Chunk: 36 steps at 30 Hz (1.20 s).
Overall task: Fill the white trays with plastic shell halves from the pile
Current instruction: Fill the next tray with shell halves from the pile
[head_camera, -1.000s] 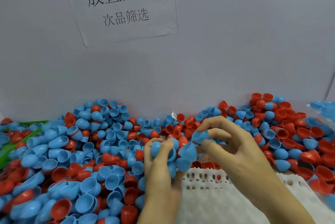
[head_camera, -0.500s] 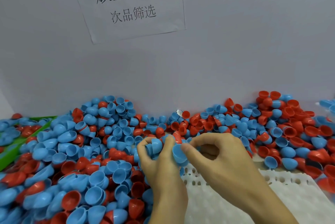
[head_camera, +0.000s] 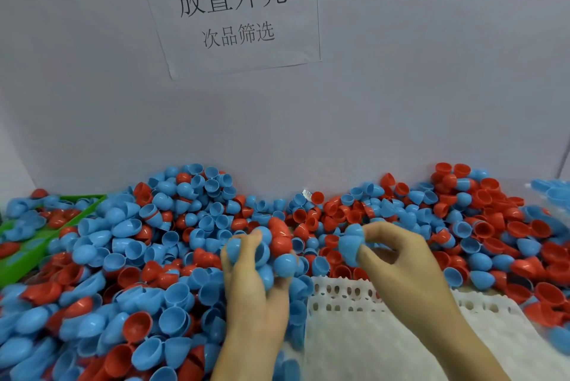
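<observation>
Both hands work at the near edge of the heaped pile of blue and red plastic shell halves (head_camera: 172, 245), just beyond the far rim of the white perforated plastic tray (head_camera: 364, 337). Left hand (head_camera: 256, 285): fingers curled round a cluster of several blue shell halves (head_camera: 262, 254), with one blue dome (head_camera: 285, 265) protruding at its right side. Right hand (head_camera: 410, 263): thumb and forefinger pinch a single blue shell half (head_camera: 351, 245), dome up, held above the pile and just beyond the tray's far edge. Compared with half a second ago, the two hands, then touching over one shell, now stand apart with a gap of pile between them, the right hand having drawn its shell away to the right; the view has also tilted slightly upward. Shell halves overlap the tray's far and right margins; its visible rows of oval holes (head_camera: 342, 297) lie between the two wrists, and its near surface is blurred. Behind the pile rises a pale grey wall (head_camera: 431, 87) bearing a white paper sign with printed characters (head_camera: 234, 10); a green plastic bin edge (head_camera: 34, 238) bounds the pile at far left.
</observation>
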### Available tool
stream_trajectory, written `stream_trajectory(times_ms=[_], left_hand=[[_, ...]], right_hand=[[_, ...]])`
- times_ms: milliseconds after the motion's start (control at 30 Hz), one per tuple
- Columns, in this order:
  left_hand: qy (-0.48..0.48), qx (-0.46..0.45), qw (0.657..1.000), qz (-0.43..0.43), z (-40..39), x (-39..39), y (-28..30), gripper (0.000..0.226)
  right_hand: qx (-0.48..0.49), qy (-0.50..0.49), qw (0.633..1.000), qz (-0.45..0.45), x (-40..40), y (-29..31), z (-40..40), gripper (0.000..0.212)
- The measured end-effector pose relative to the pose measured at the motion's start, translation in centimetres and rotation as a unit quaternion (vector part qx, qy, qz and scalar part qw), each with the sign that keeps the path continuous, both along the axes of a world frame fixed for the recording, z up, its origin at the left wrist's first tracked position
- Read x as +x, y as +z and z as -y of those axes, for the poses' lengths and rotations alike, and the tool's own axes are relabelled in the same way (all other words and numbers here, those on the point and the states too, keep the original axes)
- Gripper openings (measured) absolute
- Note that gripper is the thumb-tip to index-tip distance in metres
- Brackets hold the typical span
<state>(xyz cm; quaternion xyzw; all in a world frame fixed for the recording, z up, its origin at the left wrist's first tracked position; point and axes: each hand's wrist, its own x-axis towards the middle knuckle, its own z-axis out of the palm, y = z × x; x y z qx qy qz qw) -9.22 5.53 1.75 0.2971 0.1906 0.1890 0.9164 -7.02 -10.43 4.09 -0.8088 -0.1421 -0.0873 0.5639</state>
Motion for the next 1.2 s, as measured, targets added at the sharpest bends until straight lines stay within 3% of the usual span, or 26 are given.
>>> stream_trajectory(times_ms=[133, 267, 467, 667, 800, 900, 1200], left_hand=[[-0.034, -0.007, 0.999, -0.013, -1.7, -1.7, 0.0, 0.060], [-0.079, -0.040, 0.996, -0.002, -1.7, -3.5, 0.0, 0.056], [-0.138, -0.063, 0.986, 0.071, -1.4, -5.8, -1.2, 0.030], [-0.160, -0.062, 0.981, 0.090, -2.0, -6.7, -1.1, 0.035], [-0.148, -0.053, 0.981, 0.115, -2.1, -7.2, -1.2, 0.027], [-0.144, -0.052, 0.982, 0.113, -2.1, -7.3, -1.4, 0.025], [-0.136, -0.051, 0.984, 0.102, -2.5, -7.3, -1.9, 0.033]], right_hand=[[-0.135, 0.028, 0.987, -0.078, 0.4, -3.8, 1.2, 0.012], [-0.169, 0.077, 0.977, -0.100, 0.2, -5.1, 1.8, 0.021], [-0.275, 0.099, 0.953, -0.084, 0.1, -4.1, 2.7, 0.029], [-0.393, 0.096, 0.914, 0.039, -0.9, -1.5, 1.0, 0.021], [-0.429, 0.141, 0.891, 0.047, -1.7, -0.7, -1.8, 0.010], [-0.473, 0.143, 0.867, 0.059, -1.9, -0.9, -3.4, 0.016], [-0.546, 0.089, 0.833, 0.018, -1.2, -1.4, -2.0, 0.012]])
